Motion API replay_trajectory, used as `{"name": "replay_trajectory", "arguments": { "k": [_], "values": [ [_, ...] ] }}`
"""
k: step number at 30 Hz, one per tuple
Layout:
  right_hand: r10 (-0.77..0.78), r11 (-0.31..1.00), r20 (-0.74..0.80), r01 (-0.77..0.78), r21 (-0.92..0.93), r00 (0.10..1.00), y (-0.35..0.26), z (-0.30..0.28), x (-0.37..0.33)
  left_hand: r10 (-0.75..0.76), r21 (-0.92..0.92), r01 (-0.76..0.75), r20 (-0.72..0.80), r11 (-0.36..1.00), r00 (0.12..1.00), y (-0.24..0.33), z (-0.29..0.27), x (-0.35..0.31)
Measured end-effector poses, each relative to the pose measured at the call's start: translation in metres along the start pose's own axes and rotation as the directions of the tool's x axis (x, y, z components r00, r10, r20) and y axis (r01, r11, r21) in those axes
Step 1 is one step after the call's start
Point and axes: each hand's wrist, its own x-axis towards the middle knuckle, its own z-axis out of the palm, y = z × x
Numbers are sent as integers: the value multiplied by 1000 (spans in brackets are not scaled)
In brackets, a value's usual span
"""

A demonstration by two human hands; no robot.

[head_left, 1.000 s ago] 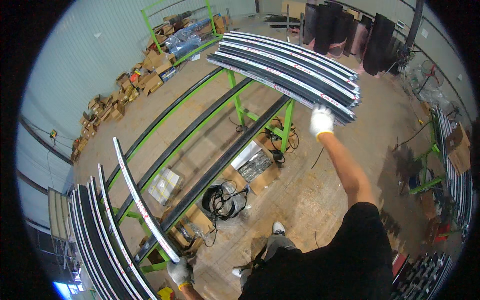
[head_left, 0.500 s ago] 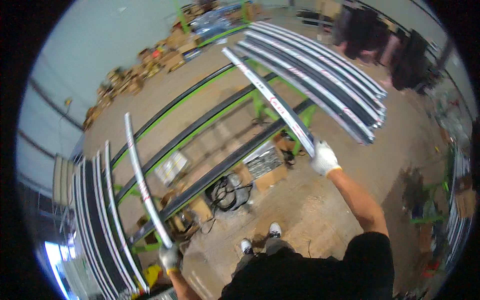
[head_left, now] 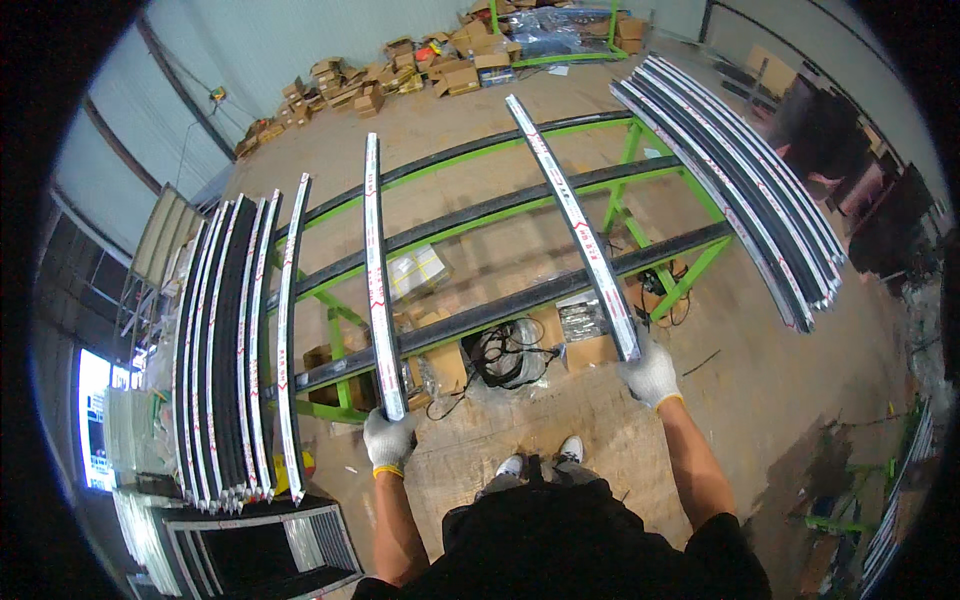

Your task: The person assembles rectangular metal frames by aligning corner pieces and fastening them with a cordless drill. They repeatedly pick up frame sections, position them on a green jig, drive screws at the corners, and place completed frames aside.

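My left hand (head_left: 388, 440), in a white knit glove, grips the near end of a long metal profile (head_left: 376, 260) with printed protective film. In the same kind of glove, my right hand (head_left: 652, 376) is closed on the near end of a second profile (head_left: 572, 215), which slants away to the far left. Both profiles lie across the black-padded rails of a green rack (head_left: 470, 310), with space between them. Left of my left hand, a single profile (head_left: 289, 330) lies beside a row of similar profiles (head_left: 212, 350). Another row (head_left: 735, 190) rests on the rack's right end.
Under the rack are a coil of black cable (head_left: 505, 352), an open cardboard box (head_left: 590, 350) and a wrapped white package (head_left: 416, 272). Stacked frames (head_left: 335, 540) stand at the lower left. Cardboard boxes (head_left: 455, 75) are heaped along the far wall. Dark-covered items stand at the right.
My view has turned, so the rack now appears farther right and more level. The two held profiles are closer together, the right one farther from the right-hand row. Both hands keep their grip.
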Motion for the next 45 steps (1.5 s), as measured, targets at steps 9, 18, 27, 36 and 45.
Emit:
{"name": "replay_trajectory", "arguments": {
  "k": [9,18,27,36,45],
  "values": [
    [75,983,-89,-89,-161,993,-43,-11,-13,91,204,-77,-63,976,994,-15,-11,-3],
    [390,919,-553,-350,182,737,-73,-28,-146,130,-474,300,683,828,719,65,-48,11],
    [598,670,-762,-676,306,249,-96,-32,-390,-201,201,-18,978,980,-56,78,82,-106],
    [402,141,-882,-936,324,-245,-269,-59,-680,-77,6,-311,973,950,-218,105,81,-246],
    [260,-672,-471,-508,538,-843,-336,32,-1009,-191,68,-398,942,915,-276,61,77,-322]
  ]
}}
